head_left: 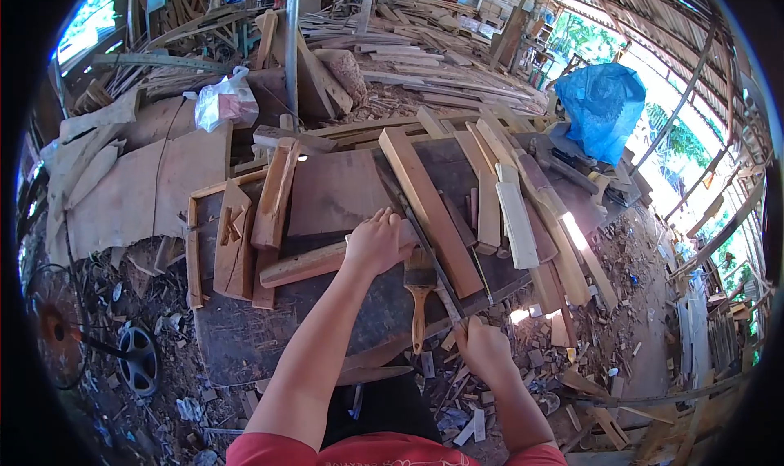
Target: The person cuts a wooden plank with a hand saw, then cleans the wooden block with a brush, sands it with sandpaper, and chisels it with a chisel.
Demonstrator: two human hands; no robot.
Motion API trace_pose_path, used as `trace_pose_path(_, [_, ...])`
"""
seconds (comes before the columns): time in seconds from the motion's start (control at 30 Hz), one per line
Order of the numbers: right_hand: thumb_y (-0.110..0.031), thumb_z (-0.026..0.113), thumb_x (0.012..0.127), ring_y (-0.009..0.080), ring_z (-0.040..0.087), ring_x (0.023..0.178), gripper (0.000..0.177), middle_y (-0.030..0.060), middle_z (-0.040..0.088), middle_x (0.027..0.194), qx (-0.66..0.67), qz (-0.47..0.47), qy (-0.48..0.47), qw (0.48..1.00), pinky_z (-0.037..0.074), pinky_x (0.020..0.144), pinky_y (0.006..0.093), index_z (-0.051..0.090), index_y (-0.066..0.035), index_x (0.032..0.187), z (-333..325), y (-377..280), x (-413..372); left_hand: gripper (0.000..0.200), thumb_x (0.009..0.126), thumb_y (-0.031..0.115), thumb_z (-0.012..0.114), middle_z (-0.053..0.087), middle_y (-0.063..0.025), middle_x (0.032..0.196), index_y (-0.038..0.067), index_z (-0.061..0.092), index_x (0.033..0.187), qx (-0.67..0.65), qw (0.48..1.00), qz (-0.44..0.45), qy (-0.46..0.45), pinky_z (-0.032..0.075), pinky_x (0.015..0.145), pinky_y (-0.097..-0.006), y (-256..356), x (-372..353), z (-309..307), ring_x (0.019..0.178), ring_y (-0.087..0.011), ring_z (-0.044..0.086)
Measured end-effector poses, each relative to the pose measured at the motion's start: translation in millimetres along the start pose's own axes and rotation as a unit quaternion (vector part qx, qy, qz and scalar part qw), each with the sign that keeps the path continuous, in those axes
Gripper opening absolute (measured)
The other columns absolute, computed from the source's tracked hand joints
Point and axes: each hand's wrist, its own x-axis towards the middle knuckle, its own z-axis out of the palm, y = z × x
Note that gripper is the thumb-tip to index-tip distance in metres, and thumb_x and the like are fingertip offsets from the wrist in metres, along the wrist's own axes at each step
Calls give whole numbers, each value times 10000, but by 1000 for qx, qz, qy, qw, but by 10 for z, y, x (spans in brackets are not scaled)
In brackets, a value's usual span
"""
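My left hand is closed over the right end of a wooden piece that lies on the dark worktable. My right hand grips the lower end of a long, thin dark tool, which slants up and left past my left hand. What kind of tool it is cannot be made out. Between my hands, a wide brush with a wooden handle lies at the table's front edge. Just right of the tool rests a thick wooden beam.
Wooden blocks stand at the table's left. Several boards and strips lie at its right. Behind are a white plastic bag, a metal pole and a blue plastic sheet. A wheel is at the lower left.
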Motion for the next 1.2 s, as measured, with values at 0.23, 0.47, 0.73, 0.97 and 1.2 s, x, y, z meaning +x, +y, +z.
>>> trace_pose_path(0.23, [-305, 422, 889, 396, 604, 720, 332, 231, 608, 717, 12, 9, -8, 1000, 467, 664, 487, 526, 3, 821, -104, -182, 239, 634, 824, 443, 527, 422, -242, 1282, -95, 401, 1135, 47, 998, -9, -33, 359, 989, -344, 35, -18, -63, 1234, -288, 391])
trace_pose_path(0.47, [-303, 423, 888, 381, 612, 742, 325, 208, 625, 753, 40, -23, 56, 997, 479, 693, 467, 566, -13, 860, 10, -426, 962, 638, 813, 435, 542, 431, -254, 1267, -108, 405, 1120, 56, 998, -4, -20, 370, 977, -332, 8, 22, 34, 1214, -294, 416])
trace_pose_path(0.73, [-303, 430, 883, 388, 609, 739, 318, 213, 621, 743, 57, -6, 26, 998, 479, 682, 477, 545, -9, 852, -24, -249, 507, 676, 813, 438, 547, 431, -254, 1268, -115, 385, 1167, 27, 999, -15, -32, 356, 991, -333, 38, -6, -70, 1220, -289, 409])
trace_pose_path(0.97, [-319, 440, 883, 410, 598, 703, 342, 235, 603, 699, 12, 24, -9, 1000, 469, 654, 488, 516, 11, 832, -8, 32, -164, 677, 819, 441, 537, 415, -259, 1283, -116, 381, 1171, 31, 999, -13, -42, 365, 984, -330, 34, -6, -76, 1226, -288, 402])
trace_pose_path(1.2, [-325, 415, 898, 419, 589, 717, 363, 241, 598, 715, 15, 33, -34, 999, 458, 669, 491, 517, 16, 827, -228, -51, -78, 670, 815, 429, 548, 418, -259, 1280, -118, 385, 1165, 40, 999, -9, -35, 379, 972, -336, 17, 7, -30, 1222, -286, 408])
